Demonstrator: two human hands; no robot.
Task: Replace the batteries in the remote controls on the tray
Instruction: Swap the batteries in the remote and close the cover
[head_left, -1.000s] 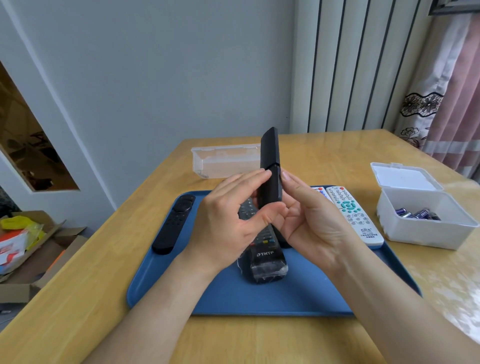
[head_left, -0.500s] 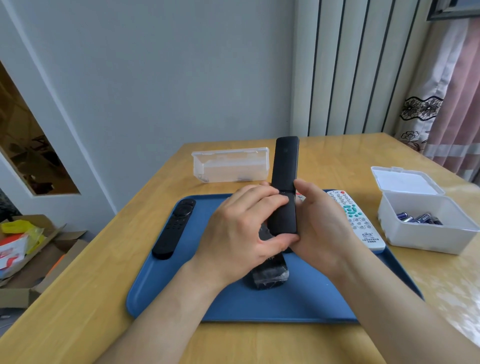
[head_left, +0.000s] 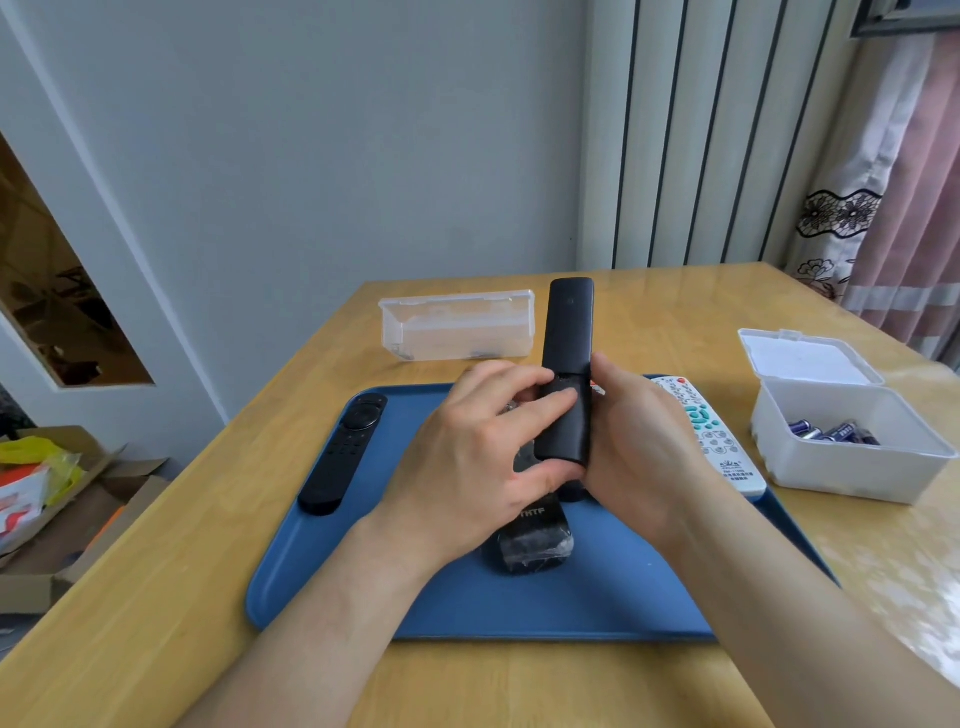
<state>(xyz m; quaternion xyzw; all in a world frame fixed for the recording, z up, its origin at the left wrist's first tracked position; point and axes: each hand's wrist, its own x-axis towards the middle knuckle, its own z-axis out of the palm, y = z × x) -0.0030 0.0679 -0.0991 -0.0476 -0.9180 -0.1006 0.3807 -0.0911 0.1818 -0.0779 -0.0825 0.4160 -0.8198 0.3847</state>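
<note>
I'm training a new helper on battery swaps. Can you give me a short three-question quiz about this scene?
1. Which hand grips the raised remote above the tray?
2. Where are the spare batteries? A: clear box. B: white box. C: tray.
3. True or false: the white remote lies on the tray's right side.
Key: 1. Both, the left hand and the right hand. 2. B. 3. True.

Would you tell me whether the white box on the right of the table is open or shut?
Open: the white box has its lid folded back, and batteries show inside.
</note>
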